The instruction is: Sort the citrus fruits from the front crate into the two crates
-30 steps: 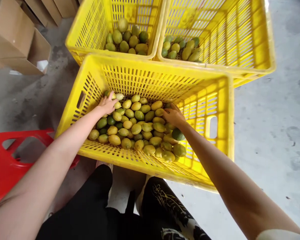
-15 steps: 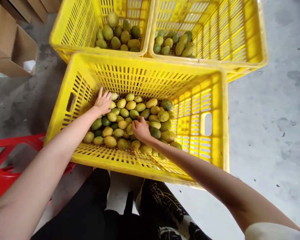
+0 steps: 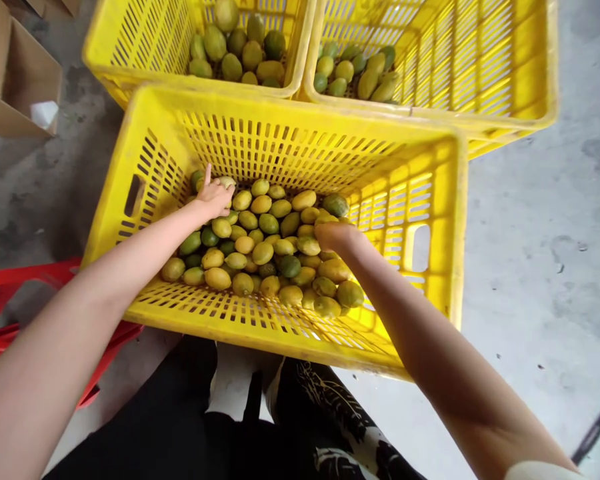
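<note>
Head view: our left hand [image 3: 214,197], forefinger raised, rests on lemons [image 3: 260,247] at the near yellow crate's [image 3: 145,127] far-left corner. Our right hand [image 3: 336,235] curls, knuckles up, over fruit near the middle; we cannot tell its grip. Two more crates [image 3: 505,100] stand behind.

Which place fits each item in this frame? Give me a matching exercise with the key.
Things:
1. left hand
2. right hand
3. cardboard box
4. red plastic frame

Places:
A. on the floor at top left
B. low on the left, beside the near crate
C. on fruit at the crate's far-left corner
D. on fruit right of the heap's middle

Pairs: 1-C, 2-D, 3-A, 4-B
</note>
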Available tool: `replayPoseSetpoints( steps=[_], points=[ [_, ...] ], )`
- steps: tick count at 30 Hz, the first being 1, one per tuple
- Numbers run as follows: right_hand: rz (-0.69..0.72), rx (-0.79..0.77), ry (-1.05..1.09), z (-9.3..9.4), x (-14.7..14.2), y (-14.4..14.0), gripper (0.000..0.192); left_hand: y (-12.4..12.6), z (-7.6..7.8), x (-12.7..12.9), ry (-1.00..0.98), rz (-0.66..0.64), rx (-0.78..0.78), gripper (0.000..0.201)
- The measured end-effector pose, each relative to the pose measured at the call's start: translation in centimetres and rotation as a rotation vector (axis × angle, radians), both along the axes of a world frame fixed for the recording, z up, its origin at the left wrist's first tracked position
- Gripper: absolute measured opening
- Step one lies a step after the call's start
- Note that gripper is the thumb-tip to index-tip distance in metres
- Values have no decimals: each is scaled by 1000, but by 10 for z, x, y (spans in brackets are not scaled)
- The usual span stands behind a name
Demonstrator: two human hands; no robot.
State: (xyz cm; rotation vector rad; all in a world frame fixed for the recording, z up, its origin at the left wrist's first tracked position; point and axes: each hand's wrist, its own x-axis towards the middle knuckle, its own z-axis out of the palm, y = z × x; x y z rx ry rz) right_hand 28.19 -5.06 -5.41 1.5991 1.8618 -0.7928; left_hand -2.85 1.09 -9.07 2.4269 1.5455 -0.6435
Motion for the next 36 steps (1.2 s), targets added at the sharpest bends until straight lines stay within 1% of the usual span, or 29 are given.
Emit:
replayPoseSetpoints(
  steps=[3, 4, 6, 8, 11, 13, 16, 19, 21, 23, 26, 29, 32, 36],
  points=[
    [44, -104, -139, 7, 5, -4, 54, 0, -5, 1, -7, 43, -80, 67],
    [47, -104, -149, 9, 6, -4, 54, 0, -6, -1, 7, 46, -100, 66],
    [44, -50, -142, 11, 10, -4, 51, 1, -8, -5, 18, 43, -108, 65],
    [52, 56, -122, 9, 14, -2, 48, 1, -9, -9, -9, 40, -83, 68],
    [135, 186, -69, 0, 20, 1, 49, 1, -7, -12, -24, 27, -52, 76],
    [174, 200, -88, -5, 20, 2, 53, -1, -4, -12, -14, 23, -57, 81],
    [202, 145, -197, -12, 13, -1, 56, -7, 1, -8, -47, 40, -89, 82],
    [285, 66, -265, -18, 5, -8, 53, -17, 10, -1, -82, 39, -169, 76],
    [321, 52, -288, -22, 2, -12, 53, -23, 17, 4, -99, 11, -199, 71],
    [333, 57, -302, -25, 2, -15, 52, -30, 24, 10, -115, -36, -195, 67],
    [279, 13, -311, -27, 5, -14, 52, -40, 33, 20, -112, -129, -221, 61],
    [178, -30, -299, -25, 5, -11, 57, -50, 38, 28, -103, -184, -339, 47],
    [133, -39, -302, -21, 2, -8, 64, -56, 41, 32, -95, -165, -435, 37],
    [113, -56, -325, -19, -3, -10, 58, -58, 45, 30, -111, -134, -477, 40]
  ],
)
